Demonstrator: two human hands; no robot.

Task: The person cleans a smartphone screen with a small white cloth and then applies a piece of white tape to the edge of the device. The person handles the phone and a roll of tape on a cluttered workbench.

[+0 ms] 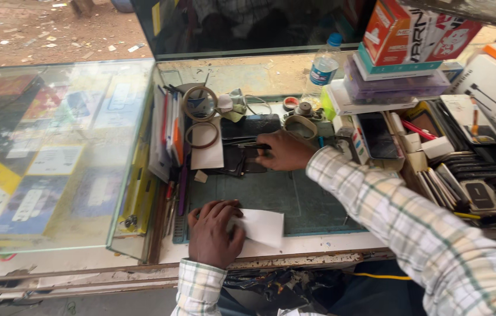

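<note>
Head view: my left hand [214, 233] lies flat, grip open, pinning a white paper slip [262, 227] to the green cutting mat [295, 202] so it doesn't slide. My right hand [283, 151] reaches back, fingers closed on thin metal tweezers [249, 144] over a dark glossy phone [242, 159]. Tape rolls [201, 134] sit handy on the worktop [318, 241], next to the glass case [55, 146].

2 hands [216, 231] [283, 151], 1 white paper [262, 227], 1 water bottle [321, 70], 2 tape rings [202, 134] [199, 103], 1 green mat [295, 199].
</note>
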